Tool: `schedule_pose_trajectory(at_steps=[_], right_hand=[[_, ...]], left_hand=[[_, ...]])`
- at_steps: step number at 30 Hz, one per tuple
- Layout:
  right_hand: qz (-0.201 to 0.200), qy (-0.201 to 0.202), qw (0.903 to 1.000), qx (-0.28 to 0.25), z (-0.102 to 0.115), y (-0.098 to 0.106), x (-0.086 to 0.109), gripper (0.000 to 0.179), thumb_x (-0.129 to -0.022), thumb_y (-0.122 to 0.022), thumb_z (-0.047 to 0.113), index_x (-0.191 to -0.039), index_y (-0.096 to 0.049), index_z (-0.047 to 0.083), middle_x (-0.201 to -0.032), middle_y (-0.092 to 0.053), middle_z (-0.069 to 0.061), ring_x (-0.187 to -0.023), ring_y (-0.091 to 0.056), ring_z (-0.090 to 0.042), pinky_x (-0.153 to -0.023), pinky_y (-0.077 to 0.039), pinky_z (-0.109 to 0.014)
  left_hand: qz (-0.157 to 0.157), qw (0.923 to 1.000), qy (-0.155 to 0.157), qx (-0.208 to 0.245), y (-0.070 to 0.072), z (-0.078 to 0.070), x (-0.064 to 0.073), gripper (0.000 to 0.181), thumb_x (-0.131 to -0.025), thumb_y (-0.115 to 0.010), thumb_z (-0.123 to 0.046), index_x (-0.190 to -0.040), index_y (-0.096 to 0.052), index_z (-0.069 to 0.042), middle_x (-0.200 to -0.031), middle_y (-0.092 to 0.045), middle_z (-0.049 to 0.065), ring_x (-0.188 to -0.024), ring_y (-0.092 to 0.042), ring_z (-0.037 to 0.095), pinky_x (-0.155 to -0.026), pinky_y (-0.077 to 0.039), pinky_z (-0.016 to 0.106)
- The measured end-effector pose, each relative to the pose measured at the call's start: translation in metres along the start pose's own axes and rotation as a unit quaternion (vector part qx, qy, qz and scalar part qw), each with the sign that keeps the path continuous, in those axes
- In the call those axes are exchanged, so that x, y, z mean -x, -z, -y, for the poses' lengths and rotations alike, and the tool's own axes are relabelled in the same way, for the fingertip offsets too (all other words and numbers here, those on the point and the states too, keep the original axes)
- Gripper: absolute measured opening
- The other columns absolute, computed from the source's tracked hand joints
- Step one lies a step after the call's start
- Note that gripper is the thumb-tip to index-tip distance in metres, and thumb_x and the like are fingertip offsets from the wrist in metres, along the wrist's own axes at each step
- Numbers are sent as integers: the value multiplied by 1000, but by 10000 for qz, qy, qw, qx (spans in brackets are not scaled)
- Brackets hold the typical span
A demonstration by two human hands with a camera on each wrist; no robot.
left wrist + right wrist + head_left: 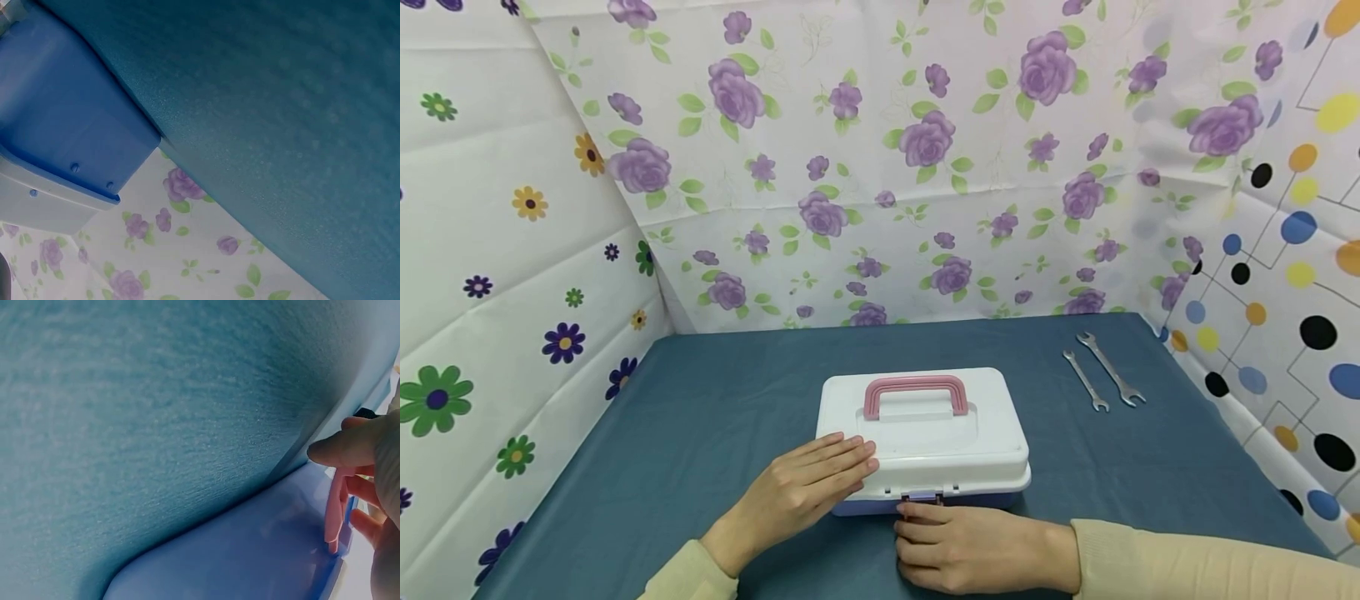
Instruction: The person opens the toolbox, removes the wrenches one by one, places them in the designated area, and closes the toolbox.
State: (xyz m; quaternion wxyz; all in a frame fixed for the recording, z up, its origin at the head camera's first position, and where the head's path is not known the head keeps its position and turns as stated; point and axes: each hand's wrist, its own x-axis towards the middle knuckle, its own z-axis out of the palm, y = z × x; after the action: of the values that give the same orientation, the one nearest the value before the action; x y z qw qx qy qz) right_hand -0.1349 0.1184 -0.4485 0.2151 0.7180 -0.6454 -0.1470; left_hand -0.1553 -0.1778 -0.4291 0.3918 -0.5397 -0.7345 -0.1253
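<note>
A white-lidded toolbox [925,450] with a blue base and a pink carrying handle [916,383] stands on the table, its lid down. My left hand [808,479] rests on the lid's front left corner, fingers straight and together. At the middle of the front side, my right hand [962,546] has its fingers curled at the pink latch [334,515]. The right wrist view shows thumb and fingers around that latch, which stands out from the blue base [237,550]. Only the box's blue and white side [69,119] appears in the left wrist view, without the hand.
Two open-ended wrenches, a small one [1085,381] and a larger one [1110,369], lie right of the box. A dark blue-green cloth [722,400] covers the table. Patterned sheets [850,167] hang behind it and on both sides.
</note>
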Motion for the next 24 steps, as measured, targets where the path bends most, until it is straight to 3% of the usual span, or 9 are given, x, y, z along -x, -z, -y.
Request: schedule_pose_trajectory(at_steps=[10,15,19,24], right_hand=[[-94,49,9999,-133,-2,6,2,33,-115,-39,20,-136,-65,22,-136,-61,3,-134,-53,-14,-125,-31,-38],[-350,59,9992,171,-5,11,5,37,-116,-35,17,-136,-65,20,-136,-62,1,-132,-54,-15,-120,-39,-36],[-508,-10,9979,412,-10,13,6,35,-115,-38,17,-135,-67,18,-135,-63,0,-124,-57,-14,-110,-47,-32],[-454,-240,9983,260,-16,19,8,32,-114,-44,20,-138,-66,19,-142,-61,-1,-122,-57,-13,-107,-48,-29]], left_hand=[[-11,10000,-12,-60,1,-1,-1,34,-111,-55,-24,-137,-69,-8,-137,-68,7,-125,-66,19,-108,-52,36],[-41,10000,-38,-45,1,-1,-2,34,-110,-55,-24,-137,-69,-8,-137,-68,8,-125,-67,19,-108,-52,37],[-58,10000,-35,-21,1,0,-2,34,-110,-56,-24,-137,-69,-7,-137,-68,8,-124,-67,20,-108,-52,37],[-65,10000,-38,-34,0,0,-2,34,-110,-55,-24,-137,-69,-7,-137,-68,8,-124,-67,20,-108,-52,37]])
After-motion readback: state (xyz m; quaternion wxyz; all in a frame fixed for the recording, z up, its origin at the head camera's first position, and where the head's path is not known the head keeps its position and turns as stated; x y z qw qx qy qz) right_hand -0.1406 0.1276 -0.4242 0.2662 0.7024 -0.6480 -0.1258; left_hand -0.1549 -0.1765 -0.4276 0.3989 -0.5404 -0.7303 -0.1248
